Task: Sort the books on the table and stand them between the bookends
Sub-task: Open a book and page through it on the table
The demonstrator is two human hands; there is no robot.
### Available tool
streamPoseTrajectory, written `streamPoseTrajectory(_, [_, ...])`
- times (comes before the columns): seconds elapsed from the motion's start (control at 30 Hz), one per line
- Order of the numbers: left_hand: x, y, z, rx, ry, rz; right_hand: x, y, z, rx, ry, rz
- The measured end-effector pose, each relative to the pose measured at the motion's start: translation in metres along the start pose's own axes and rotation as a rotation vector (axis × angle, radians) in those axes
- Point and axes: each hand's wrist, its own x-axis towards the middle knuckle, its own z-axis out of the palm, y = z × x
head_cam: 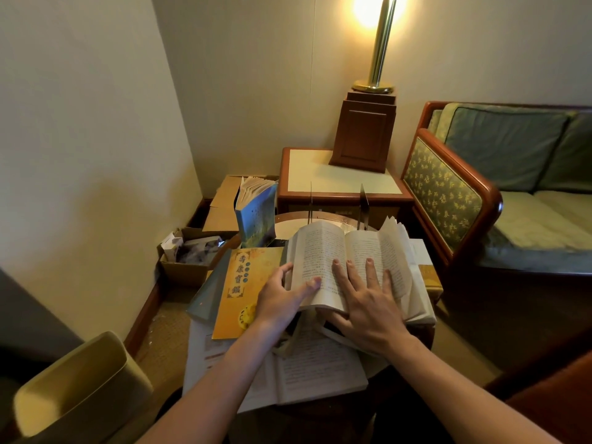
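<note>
Both forearms reached forward from the lower edge of the view and came near each other over the desk (288, 226). The left hand (282, 299) lay at the left side of the open book (323, 251). Its thumb stood against the outer edge of the left half and its index finger was stretched flat on the left page, so it pinched this half between them. The right hand (368, 302) lay with the back up near the middle fold. Its four fingers were straight and spread over the pages, while the thumb went under the near edge, so this hand gripped the book from above and below. The two hands were just beside each other, not touching.

The open book was held over a second open book (320, 370), which lay flat nearer to the person. A yellow book (240, 293) lay flat on the left, partly under the left hand. A blue book (256, 216) stood upright behind it, its pages fanned at the top. The left bookend (310, 203) and the right bookend (363, 205), two thin upright plates, stood apart at the far side of the desk, just behind the open book
</note>
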Motion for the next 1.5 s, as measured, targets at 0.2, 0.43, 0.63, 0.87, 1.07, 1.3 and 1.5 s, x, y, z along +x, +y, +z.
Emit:
streamPoseTrajectory(0.2, [0.007, 0.019, -0.006, -0.213, -0.108, -0.030, -0.001, -0.001, -0.005, 0.035, -0.023, 0.025])
streamPoseTrajectory(0.43, [0.012, 0.033, -0.007, -0.256, -0.220, 0.005, -0.005, -0.001, -0.012, 0.114, -0.041, 0.033])
streamPoseTrajectory(0.63, [0.015, 0.041, -0.009, -0.151, -0.293, 0.046, -0.021, 0.015, -0.046, 0.043, 0.151, 0.083])
streamPoseTrajectory(0.87, [0.014, 0.043, -0.009, -0.129, -0.295, 0.047, -0.028, 0.043, -0.059, 0.376, 0.200, 0.427])
streamPoseTrajectory(1.07, [0.012, 0.045, -0.008, -0.083, -0.277, 0.067, -0.032, 0.046, -0.056, 0.608, 0.157, 0.428])
streamPoseTrajectory(1.3, [0.010, 0.044, -0.008, -0.080, -0.280, 0.099, -0.024, 0.030, -0.070, 0.957, 0.247, 0.366])
streamPoseTrajectory(1.5, [0.010, 0.040, -0.008, -0.043, -0.254, 0.115, -0.014, 0.000, -0.073, 1.169, 0.208, 0.260])
